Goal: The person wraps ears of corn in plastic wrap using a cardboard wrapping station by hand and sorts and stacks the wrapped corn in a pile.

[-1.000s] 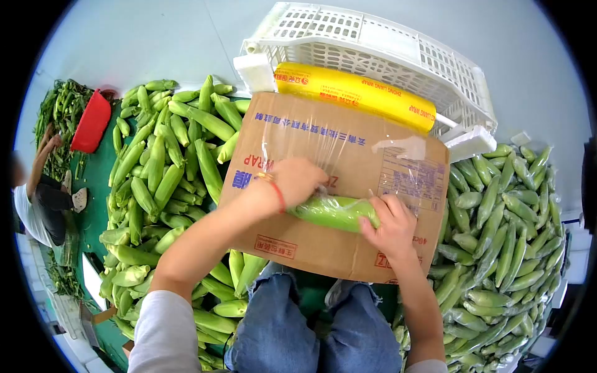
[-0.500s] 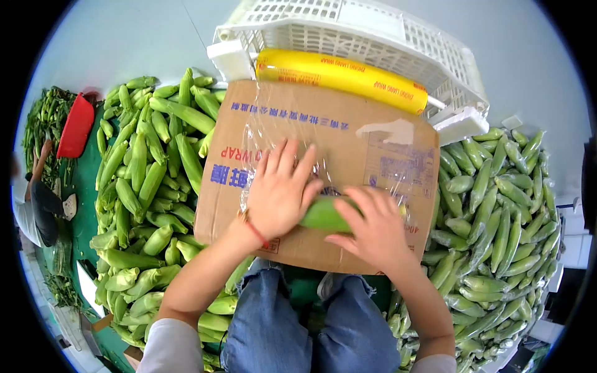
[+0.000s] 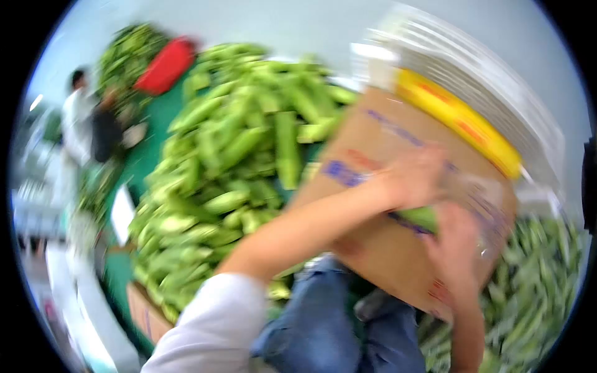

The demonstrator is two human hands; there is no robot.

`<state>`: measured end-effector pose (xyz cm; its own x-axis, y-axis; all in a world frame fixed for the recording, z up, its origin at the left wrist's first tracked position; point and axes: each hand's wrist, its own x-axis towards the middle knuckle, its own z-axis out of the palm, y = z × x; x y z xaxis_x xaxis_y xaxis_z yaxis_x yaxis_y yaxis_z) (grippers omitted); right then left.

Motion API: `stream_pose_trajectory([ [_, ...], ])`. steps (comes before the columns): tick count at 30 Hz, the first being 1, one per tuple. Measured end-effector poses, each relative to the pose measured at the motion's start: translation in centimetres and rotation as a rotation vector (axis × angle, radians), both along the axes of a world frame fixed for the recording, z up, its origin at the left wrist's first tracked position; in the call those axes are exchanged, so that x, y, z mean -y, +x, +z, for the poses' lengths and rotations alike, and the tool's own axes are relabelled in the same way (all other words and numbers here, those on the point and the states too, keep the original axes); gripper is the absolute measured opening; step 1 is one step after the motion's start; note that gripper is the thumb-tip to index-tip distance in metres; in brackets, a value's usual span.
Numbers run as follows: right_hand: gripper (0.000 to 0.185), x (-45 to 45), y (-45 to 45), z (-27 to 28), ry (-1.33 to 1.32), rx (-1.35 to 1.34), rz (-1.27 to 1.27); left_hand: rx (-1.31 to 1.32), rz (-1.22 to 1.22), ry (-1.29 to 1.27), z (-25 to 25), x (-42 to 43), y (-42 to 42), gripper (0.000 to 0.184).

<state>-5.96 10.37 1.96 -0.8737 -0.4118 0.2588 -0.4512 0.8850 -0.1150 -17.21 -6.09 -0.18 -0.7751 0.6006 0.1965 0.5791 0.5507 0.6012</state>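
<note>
A green ear of corn in its husk [image 3: 418, 219] lies on the cardboard box [image 3: 348, 214], partly covered by my hands. My right hand [image 3: 458, 239] is closed over the corn's right end, its outline blurred. My left hand [image 3: 418, 177] is on the box just above the corn, its fingers smeared by motion. Behind the box, a yellow roll of cling wrap [image 3: 460, 121] is held at the edge of a white plastic crate [image 3: 485, 81].
Unwrapped corn [image 3: 230, 149] is heaped left of the box, and film-wrapped corn [image 3: 535, 280] is piled to the right. A red basket [image 3: 166, 65] stands at the far left beside leafy greens [image 3: 130, 53]. Another person [image 3: 84, 124] is at the left edge.
The view has swung left, so the box and piles appear shifted right and tilted. Both hands remain at the corn on the box; the picture is now blurred.
</note>
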Motion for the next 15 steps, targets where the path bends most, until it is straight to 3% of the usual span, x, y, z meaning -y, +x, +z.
stream_pose_trajectory([
  [1, 0.065, -0.2, -1.5, -0.2, -0.059, 0.159, -0.088, 0.178, -0.046, -0.187, 2.4, -1.0, -2.5, 0.06],
  [2, 0.065, -0.1, -2.0, 0.0, -0.036, 0.04, -0.02, 0.34, 0.017, -0.249, 0.4, -2.2, -3.8, 0.039],
  [3, 0.061, -0.9, -3.0, -1.0, -0.026, 0.009, -0.009, 0.241, -0.028, -0.259, -0.3, -3.3, -4.4, 0.034],
  [5, 0.062, -2.1, -3.6, -2.4, -0.012, 0.127, -0.033, 0.165, -0.123, -0.32, -0.7, -5.2, -4.3, 0.033],
  [10, 0.065, 0.5, 1.3, 1.9, -0.111, 0.503, -0.099, 0.147, -0.227, -0.322, -0.3, -5.1, -3.7, 0.033],
  [12, 0.062, -0.8, 4.8, 1.3, 0.027, 0.416, -0.012, 0.151, -0.25, -0.302, -0.6, -5.2, -3.6, 0.033],
  [14, 0.068, -1.5, 8.0, 1.7, -0.055, 0.576, 0.176, 0.152, -0.276, -0.253, -0.7, -4.4, -3.6, 0.033],
  [15, 0.071, -0.5, 9.7, 2.7, -0.192, 0.713, 0.095, 0.172, -0.274, -0.194, -0.5, -3.6, -3.7, 0.033],
])
